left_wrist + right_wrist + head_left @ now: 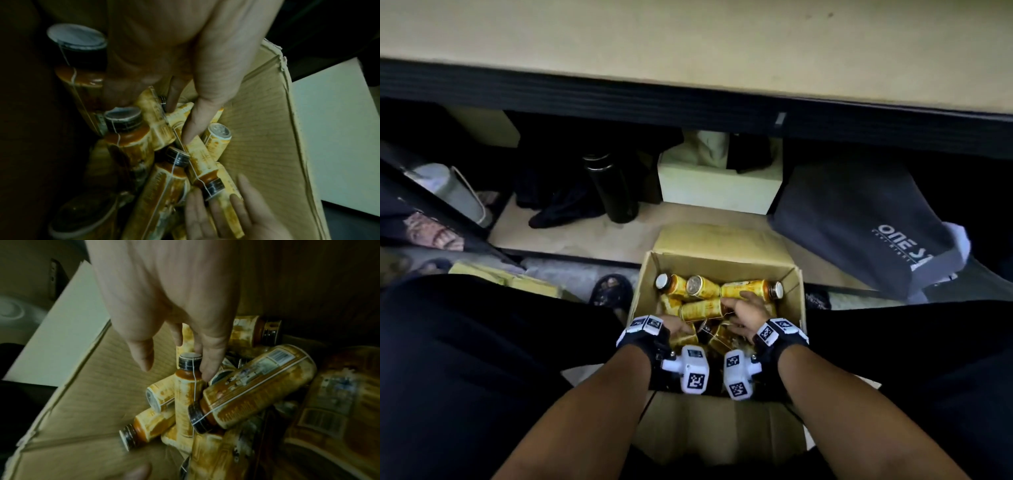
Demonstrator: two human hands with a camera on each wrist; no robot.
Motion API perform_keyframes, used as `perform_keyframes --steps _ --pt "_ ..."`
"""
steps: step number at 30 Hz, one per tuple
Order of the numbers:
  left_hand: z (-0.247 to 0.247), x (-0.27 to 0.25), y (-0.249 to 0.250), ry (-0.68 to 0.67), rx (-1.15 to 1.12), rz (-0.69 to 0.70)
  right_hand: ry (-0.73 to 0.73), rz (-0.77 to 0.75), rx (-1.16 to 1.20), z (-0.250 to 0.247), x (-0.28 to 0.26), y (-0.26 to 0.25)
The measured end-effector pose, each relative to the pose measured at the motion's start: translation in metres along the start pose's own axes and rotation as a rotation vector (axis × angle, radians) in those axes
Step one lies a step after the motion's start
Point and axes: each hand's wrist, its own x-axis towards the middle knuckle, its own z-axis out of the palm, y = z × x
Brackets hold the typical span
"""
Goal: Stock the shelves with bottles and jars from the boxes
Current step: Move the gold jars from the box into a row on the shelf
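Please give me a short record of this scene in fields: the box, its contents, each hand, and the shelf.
box: open cardboard box on the floor between the person's legs
contents: yellow-labelled bottles with dark caps, lying jumbled on their sides
left hand: inside the box among the bottles, fingers reaching down onto them; no firm hold visible
right hand: inside the box, fingers at a bottle's cap; no firm hold visible
shelf: tan board above, no bottles visible on it

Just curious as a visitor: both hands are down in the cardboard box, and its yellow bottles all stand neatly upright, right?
Not quite. Both hands, left and right, are in the cardboard box, but the yellow bottles lie jumbled on their sides, as the head view shows.
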Motion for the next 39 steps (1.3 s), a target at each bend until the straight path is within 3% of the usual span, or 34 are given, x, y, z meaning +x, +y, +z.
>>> perform_keyframes --steps 2,6,10,14,18,23,27,34,39 --pt "0.0 -0.002 0.007 -0.027 -0.03 -0.023 -0.027 0.016 -0.025 0.002 0.01 0.002" --pt "0.006 0.003 0.009 -0.194 0.207 -0.11 -0.009 0.029 -0.093 0.008 0.024 0.011" --pt "0.012 0.008 0.015 -0.197 0.329 -0.155 0.076 -0.048 -0.266 0.007 0.036 0.019" --pt "0.021 0.008 0.026 -0.198 0.424 -0.077 0.098 -0.066 -0.366 -0.003 0.011 -0.002" --pt "0.018 0.009 0.032 -0.092 0.39 -0.019 0.113 -0.129 -0.464 -0.027 -0.007 -0.021" --pt "-0.01 -0.002 0.044 0.05 0.29 0.013 0.279 -0.26 -0.705 -0.046 -0.033 -0.046" --pt "-0.028 -0.002 0.046 0.195 0.14 0.018 0.36 -0.29 -0.85 -0.038 -0.039 -0.037" --pt "-0.014 0.03 0.038 0.303 -0.364 0.128 0.4 -0.306 -0.694 -0.036 -0.014 -0.02" --pt "-0.003 0.023 0.055 0.295 -0.519 0.275 0.461 -0.281 -0.19 -0.035 -0.002 -0.008"
